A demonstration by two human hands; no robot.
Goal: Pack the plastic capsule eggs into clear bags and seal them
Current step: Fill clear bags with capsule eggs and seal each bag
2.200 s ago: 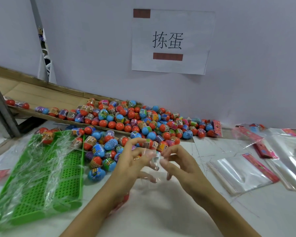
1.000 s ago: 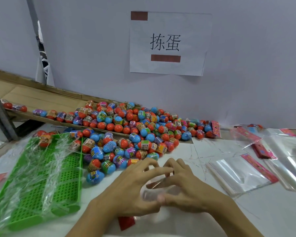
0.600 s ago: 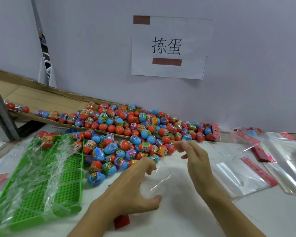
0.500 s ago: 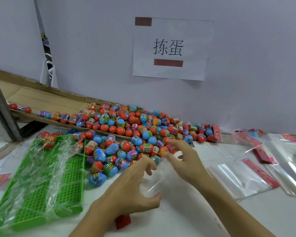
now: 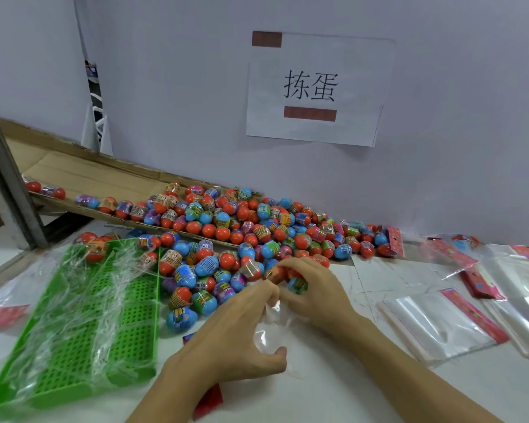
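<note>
A heap of red, blue and green capsule eggs spreads across the white table against the back wall. My left hand holds a clear bag open on the table, thumb and fingers pinching its mouth. My right hand is at the near edge of the heap, fingers curled round a few eggs right at the bag's mouth. The red header card of the bag shows under my left wrist.
A green perforated tray covered in loose clear film lies at the left. Empty clear bags with red header strips lie at the right. A cardboard chute feeds eggs from the back left. A paper sign hangs on the wall.
Both hands first worked the bag open together. Then my right hand reached out to the heap, closed on eggs and drew them back toward the bag, which my left hand keeps holding.
</note>
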